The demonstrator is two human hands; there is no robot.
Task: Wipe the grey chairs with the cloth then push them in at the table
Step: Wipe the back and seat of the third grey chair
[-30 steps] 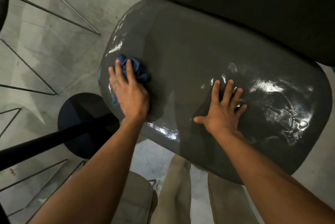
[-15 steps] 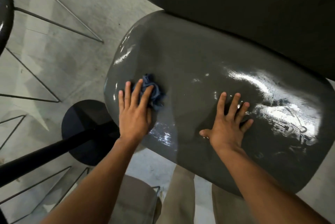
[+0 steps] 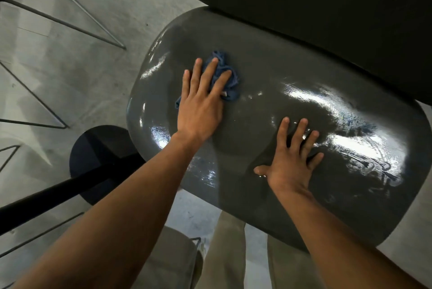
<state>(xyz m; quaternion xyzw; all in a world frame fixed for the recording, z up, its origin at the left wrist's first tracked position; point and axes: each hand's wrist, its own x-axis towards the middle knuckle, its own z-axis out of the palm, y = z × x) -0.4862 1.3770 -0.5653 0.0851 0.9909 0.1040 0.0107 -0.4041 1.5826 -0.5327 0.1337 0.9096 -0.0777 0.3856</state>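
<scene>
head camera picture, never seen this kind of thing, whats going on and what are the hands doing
There is no machine here: a person wears a camera on the head, so you look down along their own arms. The big glossy grey shape is a chair seat. The left hand presses a crumpled blue cloth flat against the seat with straight fingers. The right hand lies spread on the seat and holds nothing. Shiny streaks near the right hand look like wet wipe marks. The dark surface at the top, likely the table, overhangs the seat. Below is a pale floor.
</scene>
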